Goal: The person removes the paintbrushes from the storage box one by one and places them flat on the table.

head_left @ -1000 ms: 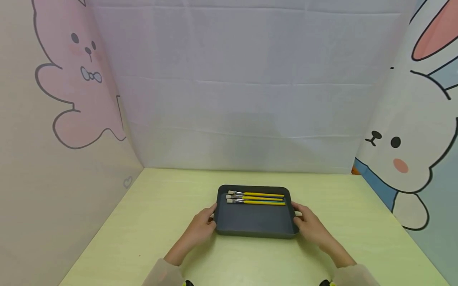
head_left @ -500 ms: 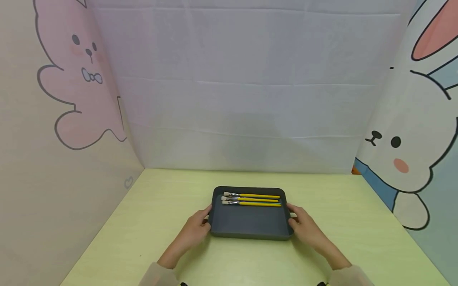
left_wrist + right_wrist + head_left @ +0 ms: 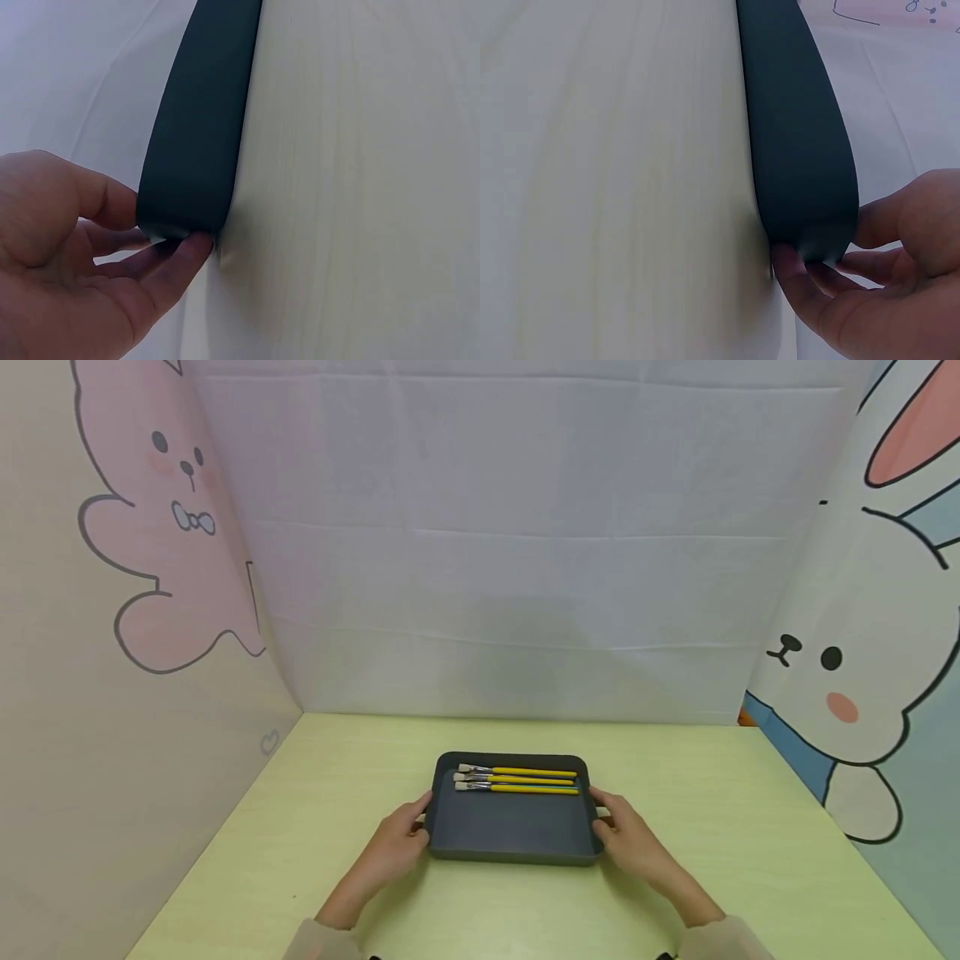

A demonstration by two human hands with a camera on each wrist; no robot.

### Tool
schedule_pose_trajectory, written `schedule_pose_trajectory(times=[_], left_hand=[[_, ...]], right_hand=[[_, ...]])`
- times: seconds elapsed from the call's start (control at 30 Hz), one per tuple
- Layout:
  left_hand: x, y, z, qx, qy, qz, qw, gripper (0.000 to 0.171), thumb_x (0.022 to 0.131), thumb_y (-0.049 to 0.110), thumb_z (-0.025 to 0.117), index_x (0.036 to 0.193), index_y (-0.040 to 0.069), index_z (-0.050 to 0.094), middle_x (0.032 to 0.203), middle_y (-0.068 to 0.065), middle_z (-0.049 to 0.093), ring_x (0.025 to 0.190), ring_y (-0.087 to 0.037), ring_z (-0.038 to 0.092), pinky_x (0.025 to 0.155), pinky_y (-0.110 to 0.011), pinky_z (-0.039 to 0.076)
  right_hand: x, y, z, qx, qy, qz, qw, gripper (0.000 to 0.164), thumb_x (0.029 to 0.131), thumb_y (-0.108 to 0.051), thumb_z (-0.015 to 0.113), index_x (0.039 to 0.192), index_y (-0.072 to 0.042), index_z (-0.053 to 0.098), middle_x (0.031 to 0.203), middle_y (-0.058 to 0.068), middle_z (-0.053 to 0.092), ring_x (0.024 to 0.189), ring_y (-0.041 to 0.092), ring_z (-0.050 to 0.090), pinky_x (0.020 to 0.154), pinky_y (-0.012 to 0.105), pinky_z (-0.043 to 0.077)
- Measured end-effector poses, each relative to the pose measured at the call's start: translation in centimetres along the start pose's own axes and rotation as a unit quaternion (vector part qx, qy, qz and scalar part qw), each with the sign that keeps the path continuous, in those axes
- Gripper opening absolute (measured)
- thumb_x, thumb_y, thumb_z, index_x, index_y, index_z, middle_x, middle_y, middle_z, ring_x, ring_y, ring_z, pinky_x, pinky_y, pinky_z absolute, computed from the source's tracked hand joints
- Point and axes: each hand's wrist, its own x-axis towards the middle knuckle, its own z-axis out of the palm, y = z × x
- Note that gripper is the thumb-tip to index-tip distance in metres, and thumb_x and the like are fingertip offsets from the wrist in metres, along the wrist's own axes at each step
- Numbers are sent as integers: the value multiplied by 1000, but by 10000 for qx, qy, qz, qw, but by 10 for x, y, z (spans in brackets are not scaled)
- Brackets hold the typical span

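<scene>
A dark grey rectangular tray [image 3: 513, 831] is in the middle of the head view. Three flat paintbrushes [image 3: 534, 780] with yellow handles and pale bristles lie side by side in its far half, bristles to the left. My left hand [image 3: 393, 842] grips the tray's left end, and my right hand [image 3: 632, 843] grips the right end. In the left wrist view, the left hand's fingers [image 3: 184, 262] curl under the tray's side wall [image 3: 199, 127]. The right wrist view has the right hand's fingers [image 3: 799, 277] pinching the opposite end in the same way.
Under the tray is a pale yellow table [image 3: 315, 785]. A white cloth wall [image 3: 517, 568] stands along its far edge. Printed side cloths rise at left and right, one with a pink bear [image 3: 180, 568], the other with a white rabbit [image 3: 855, 610].
Both hands have carried the tray to the left and slightly nearer. The brushes have travelled along with it, keeping their places inside.
</scene>
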Motion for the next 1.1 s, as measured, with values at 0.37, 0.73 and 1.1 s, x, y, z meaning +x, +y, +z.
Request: schedule_pose_trajectory(times=[0.37, 0.73, 1.1], left_hand=[[-2, -6, -2, 3, 64, -86, 9999, 62, 100, -3, 53, 161, -3, 41, 149, -30, 54, 130, -46, 62, 105, -57, 52], [-2, -5, -3, -70, 89, -105, 9999, 62, 100, -3, 53, 161, -2, 42, 149, -30, 55, 129, -44, 64, 103, -54, 54], [-4, -7, -5, -154, 96, -178, 9997, 63, 100, -1, 56, 161, -2, 40, 150, -30, 53, 127, -45, 64, 101, -53, 55]], right_hand=[[0, -1, 5, 74, -76, 63, 9999, 56, 108, 3, 52, 161, 8, 35, 153, 32, 44, 127, 43, 64, 94, 38, 58], [0, -2, 5, -73, -28, -35, 10000, 56, 107, 3, 53, 160, 9, 36, 151, 32, 46, 125, 42, 66, 95, 39, 58], [1, -2, 4, -69, -147, -20, 9999, 56, 108, 1, 53, 161, 9, 35, 153, 32, 45, 125, 41, 66, 93, 38, 58]])
